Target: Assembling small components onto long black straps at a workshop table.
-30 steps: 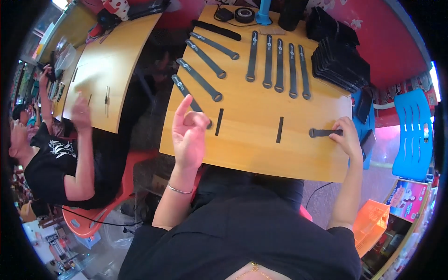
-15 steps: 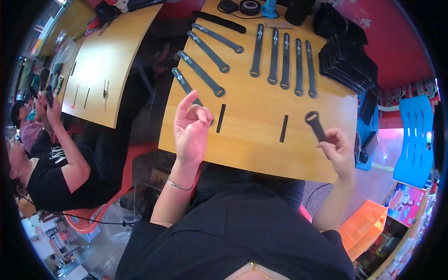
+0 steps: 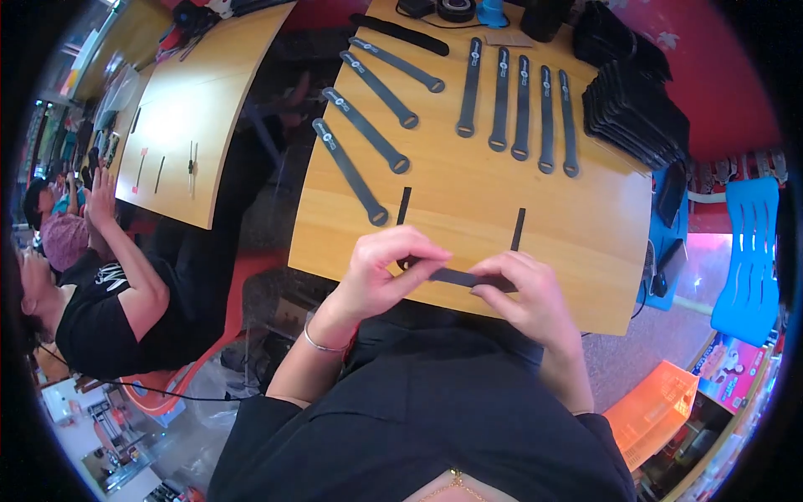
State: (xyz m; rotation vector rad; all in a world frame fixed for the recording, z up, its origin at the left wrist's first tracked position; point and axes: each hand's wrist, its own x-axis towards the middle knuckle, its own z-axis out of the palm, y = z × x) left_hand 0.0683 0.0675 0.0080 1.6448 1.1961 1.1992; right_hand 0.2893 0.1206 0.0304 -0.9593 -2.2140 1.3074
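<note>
A dark grey cable strap [image 3: 453, 277] is stretched sideways over the table's near edge. My left hand [image 3: 381, 272] pinches its left end and my right hand [image 3: 531, 293] grips the right end; the fingers hide both ends. Just beyond my hands, two short black strips stand out on the tabletop, a left strip [image 3: 405, 206] and a right strip [image 3: 519, 230]. Several like straps with slotted ends lie on the wood: a slanted row of straps [image 3: 351, 171] at the left, and a near-upright row of straps [image 3: 499, 99] to the right.
A stack of black flat pieces [image 3: 631, 117] sits at the table's right side. At the far edge are a black roll [image 3: 456, 8] and a plain black strip [image 3: 400, 33]. Another person [image 3: 117, 293] sits by a second table [image 3: 201, 109] on the left. An orange crate [image 3: 661, 410] stands at lower right.
My right hand has brought the strap leftward and nearer to me. My left hand has come down to the right and taken hold of its other end.
</note>
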